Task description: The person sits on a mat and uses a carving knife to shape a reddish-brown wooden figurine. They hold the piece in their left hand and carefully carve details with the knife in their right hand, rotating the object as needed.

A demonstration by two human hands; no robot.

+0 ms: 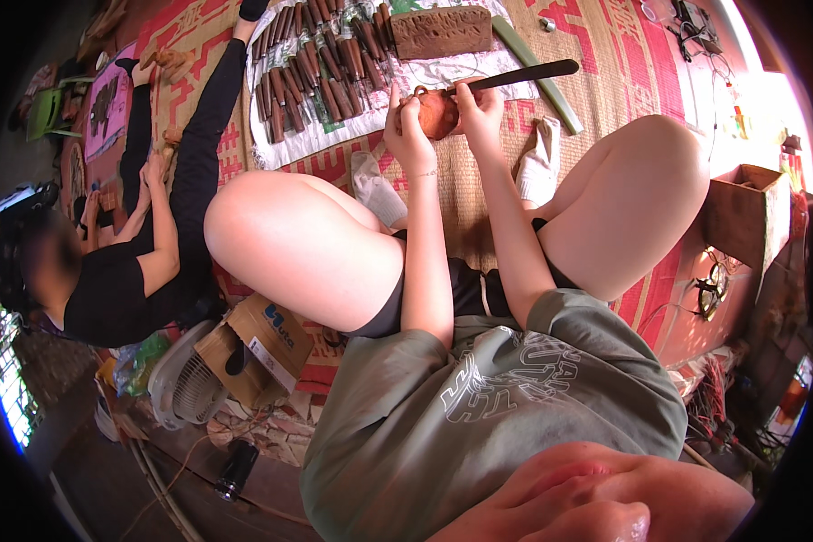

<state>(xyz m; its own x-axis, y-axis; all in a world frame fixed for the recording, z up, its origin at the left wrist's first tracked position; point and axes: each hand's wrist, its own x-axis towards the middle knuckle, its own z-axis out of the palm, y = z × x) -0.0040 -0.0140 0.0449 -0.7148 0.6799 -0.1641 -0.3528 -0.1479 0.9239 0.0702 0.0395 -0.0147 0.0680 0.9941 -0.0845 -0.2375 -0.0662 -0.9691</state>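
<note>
My left hand (410, 135) grips a small rounded piece of reddish-brown carved wood (437, 117) from its left side. Closed around a long, flat, dark tool (535, 74) is my right hand (481, 114), at the wood's right side. The tool slants up to the right and widens to a rounded end; its tip by the wood is partly hidden by my fingers, so I cannot tell its exact kind. Both hands are held between my raised knees, above the mat. Beyond them, many wooden-handled carving tools (321, 68) lie in rows on a white patterned cloth (289, 155).
A brown rectangular block (443, 33) lies on the cloth, beside a long green strip (537, 77). At left another person (108, 280) sits working on the red-and-tan mat (619, 59). A cardboard box (266, 339) and a fan (188, 384) stand behind; a wooden box (745, 217) is at right.
</note>
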